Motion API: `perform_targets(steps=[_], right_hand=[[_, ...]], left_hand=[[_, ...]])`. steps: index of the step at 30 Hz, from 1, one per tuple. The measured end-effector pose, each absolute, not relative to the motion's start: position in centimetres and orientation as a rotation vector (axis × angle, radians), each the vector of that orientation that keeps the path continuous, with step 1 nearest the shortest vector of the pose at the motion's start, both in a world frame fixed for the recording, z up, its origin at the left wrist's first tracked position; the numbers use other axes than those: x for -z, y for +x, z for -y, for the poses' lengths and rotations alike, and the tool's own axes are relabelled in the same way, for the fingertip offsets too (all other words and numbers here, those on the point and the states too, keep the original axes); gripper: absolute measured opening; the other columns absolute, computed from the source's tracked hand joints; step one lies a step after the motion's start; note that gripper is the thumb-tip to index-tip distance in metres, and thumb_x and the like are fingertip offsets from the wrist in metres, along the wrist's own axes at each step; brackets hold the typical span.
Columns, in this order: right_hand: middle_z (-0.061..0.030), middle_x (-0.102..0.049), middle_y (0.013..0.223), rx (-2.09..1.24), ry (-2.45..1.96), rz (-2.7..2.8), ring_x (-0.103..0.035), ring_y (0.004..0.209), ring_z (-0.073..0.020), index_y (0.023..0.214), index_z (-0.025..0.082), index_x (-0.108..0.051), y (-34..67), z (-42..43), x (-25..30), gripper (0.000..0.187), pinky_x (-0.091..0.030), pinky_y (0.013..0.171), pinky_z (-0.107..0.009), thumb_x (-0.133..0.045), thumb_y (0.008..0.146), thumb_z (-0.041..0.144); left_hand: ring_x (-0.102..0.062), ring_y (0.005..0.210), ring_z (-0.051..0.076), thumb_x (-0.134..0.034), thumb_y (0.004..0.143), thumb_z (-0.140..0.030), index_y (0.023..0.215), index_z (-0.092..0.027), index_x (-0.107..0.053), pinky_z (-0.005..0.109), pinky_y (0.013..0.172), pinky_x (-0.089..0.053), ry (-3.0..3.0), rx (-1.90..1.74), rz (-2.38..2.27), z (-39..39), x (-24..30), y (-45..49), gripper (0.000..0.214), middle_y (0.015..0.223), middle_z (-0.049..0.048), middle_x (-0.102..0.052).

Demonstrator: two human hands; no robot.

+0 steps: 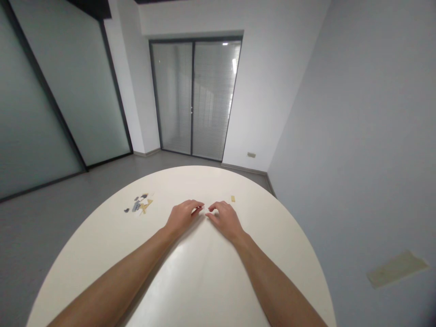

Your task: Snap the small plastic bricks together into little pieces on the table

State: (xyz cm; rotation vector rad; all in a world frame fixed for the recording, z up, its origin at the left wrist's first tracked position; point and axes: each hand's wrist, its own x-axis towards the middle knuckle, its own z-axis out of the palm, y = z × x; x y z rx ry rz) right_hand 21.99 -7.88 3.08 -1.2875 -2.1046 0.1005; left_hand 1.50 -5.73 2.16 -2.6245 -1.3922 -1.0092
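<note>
My left hand (185, 213) and my right hand (225, 218) face each other over the middle of the white round table (190, 281), fingertips almost meeting. Both are curled into a pinch, thumb toward forefinger. A tiny whitish piece (205, 210) seems to show between the fingertips, but it blends with the tabletop and its kind is unclear. Just beyond my right hand lies a small flat yellow piece (233, 199). To the left of my left hand is a loose group of small parts: a grey studded piece (136, 206), yellow bar-like pieces (146, 206) and several dark bits (144, 196).
A dark piece (126, 210) lies at the outer left of the group. Beyond the table's curved far edge are grey floor and a dark-framed glass door (192, 100). Frosted panels (75, 81) stand at left, a plain wall (368, 136) at right.
</note>
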Motion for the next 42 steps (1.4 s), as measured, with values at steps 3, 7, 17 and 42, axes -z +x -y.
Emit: perform_targets(steps=[3, 7, 17, 42], right_hand=[[-0.0025, -0.069, 0.097, -0.098, -1.264, 2.109, -0.060, 0.097, -0.0196, 0.095, 0.022, -0.063, 22.00, 7.85, -3.03, 0.014, -0.044, 0.088, -0.034, -0.072, 0.085, 0.025], [-0.0031, -0.070, 0.100, -0.103, -1.215, 2.131, -0.061, 0.099, -0.0200, 0.100, 0.022, -0.064, 21.92, 7.92, -3.11, 0.016, -0.045, 0.089, -0.034, -0.070, 0.085, 0.023], [-0.0037, -0.071, 0.103, -0.080, -1.146, 2.193, -0.061, 0.099, -0.0199, 0.102, 0.022, -0.066, 21.85, 7.95, -3.15, 0.014, -0.045, 0.090, -0.035, -0.067, 0.088, 0.023], [-0.0019, -0.071, 0.088, -0.037, -1.324, 2.218, -0.061, 0.089, -0.0188, 0.086, 0.022, -0.067, 21.80, 8.03, -3.13, 0.008, -0.043, 0.080, -0.031, -0.066, 0.089, 0.029]], left_hand=[[-0.068, 0.095, 0.017, -0.049, 0.095, -0.030, 0.109, -0.027, -0.069, 0.027, 0.081, -0.052, -2.635, 1.014, 1.387, 5.75, -2.19, 1.47, 0.024, 0.106, 0.0017, -0.074], [-0.068, 0.096, 0.017, -0.048, 0.095, -0.028, 0.111, -0.028, -0.069, 0.027, 0.082, -0.052, -2.684, 0.992, 1.374, 5.79, -2.28, 1.52, 0.027, 0.107, 0.0011, -0.074], [-0.065, 0.103, 0.019, -0.045, 0.095, -0.026, 0.117, -0.029, -0.067, 0.029, 0.086, -0.052, -2.722, 0.875, 1.380, 5.63, -1.86, 1.51, 0.031, 0.114, 0.0006, -0.072], [-0.061, 0.107, 0.019, -0.043, 0.097, -0.029, 0.112, -0.027, -0.070, 0.032, 0.092, -0.051, -2.881, 0.898, 1.231, 6.14, -1.94, 1.98, 0.031, 0.115, 0.0036, -0.070]])
